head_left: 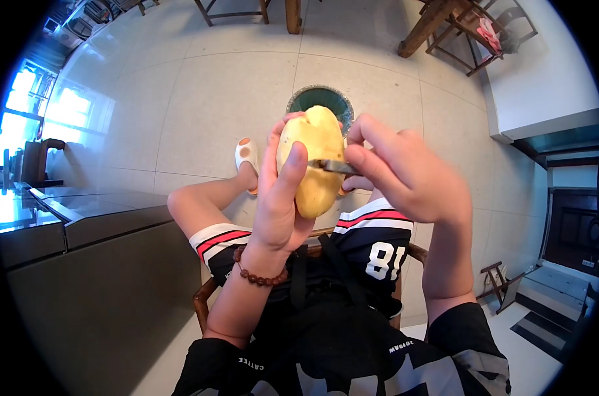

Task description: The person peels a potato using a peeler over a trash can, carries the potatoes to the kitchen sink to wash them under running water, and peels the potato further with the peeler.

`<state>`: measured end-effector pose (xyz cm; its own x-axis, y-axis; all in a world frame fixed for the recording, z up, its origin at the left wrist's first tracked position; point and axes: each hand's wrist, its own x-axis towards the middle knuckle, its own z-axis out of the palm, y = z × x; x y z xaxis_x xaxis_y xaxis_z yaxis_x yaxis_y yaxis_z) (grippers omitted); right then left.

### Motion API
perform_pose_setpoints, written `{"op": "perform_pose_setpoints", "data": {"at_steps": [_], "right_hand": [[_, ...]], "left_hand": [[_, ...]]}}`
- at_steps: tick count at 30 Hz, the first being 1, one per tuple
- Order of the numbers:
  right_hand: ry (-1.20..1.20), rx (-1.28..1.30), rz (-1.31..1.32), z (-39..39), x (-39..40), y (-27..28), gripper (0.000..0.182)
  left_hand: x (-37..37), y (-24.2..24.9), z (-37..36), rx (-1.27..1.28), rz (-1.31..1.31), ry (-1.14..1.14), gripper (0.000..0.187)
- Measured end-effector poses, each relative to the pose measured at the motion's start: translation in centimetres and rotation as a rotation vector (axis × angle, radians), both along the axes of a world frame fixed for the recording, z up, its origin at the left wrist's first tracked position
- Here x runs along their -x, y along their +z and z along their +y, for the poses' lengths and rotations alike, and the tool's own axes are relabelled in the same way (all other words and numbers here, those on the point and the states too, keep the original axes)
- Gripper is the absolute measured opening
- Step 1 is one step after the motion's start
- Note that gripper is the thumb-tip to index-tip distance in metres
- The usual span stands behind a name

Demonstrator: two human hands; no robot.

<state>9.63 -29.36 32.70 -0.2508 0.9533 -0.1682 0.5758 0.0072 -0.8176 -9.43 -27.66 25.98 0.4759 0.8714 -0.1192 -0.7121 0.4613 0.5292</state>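
A large pale yellow potato [318, 135], its surface looking peeled, is held upright over my lap. My left hand [278, 191] wraps round its left side and underside, the thumb lying along the front. In my right hand [405, 168] is a peeler [332, 166], pinched between thumb and fingers at its right end. The peeler's metal head lies across the middle of the potato. Behind the potato, a green bin [320, 98] stands on the floor, partly hidden by the potato and my fingers.
Wooden chairs [468, 33] and table legs [293, 16] stand at the top. A dark glossy cabinet [101, 264] is at the left. My legs and white slippers [246, 152] are below the hands. Shelving [557, 297] lies at the right.
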Motion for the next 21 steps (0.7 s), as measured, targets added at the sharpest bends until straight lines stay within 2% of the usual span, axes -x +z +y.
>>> {"op": "perform_pose_setpoints", "data": {"at_steps": [2, 11, 13, 14, 16, 21], "right_hand": [[0.033, -0.072, 0.013, -0.3, 0.5, -0.1, 0.038], [-0.009, -0.088, -0.011, -0.8, 1.2, -0.5, 0.036], [-0.017, -0.09, -0.005, -0.8, 1.3, -0.5, 0.036], [-0.026, -0.092, 0.002, -0.8, 1.3, -0.5, 0.035], [-0.033, -0.111, 0.014, -0.8, 1.4, -0.7, 0.035], [-0.058, -0.138, 0.052, -0.4, 1.2, -1.3, 0.035]], "left_hand": [[0.0, -0.2, 0.0, -0.023, 0.01, 0.015, 0.06], [0.0, -0.3, 0.1, -0.07, 0.005, 0.029, 0.071], [-0.1, 0.1, -0.1, -0.163, 0.194, 0.026, 0.087], [-0.1, 0.1, -0.1, -0.162, 0.194, 0.027, 0.087], [0.0, -0.2, 0.1, -0.06, -0.02, 0.029, 0.073], [0.0, -0.1, 0.0, -0.06, 0.026, 0.039, 0.068]]}}
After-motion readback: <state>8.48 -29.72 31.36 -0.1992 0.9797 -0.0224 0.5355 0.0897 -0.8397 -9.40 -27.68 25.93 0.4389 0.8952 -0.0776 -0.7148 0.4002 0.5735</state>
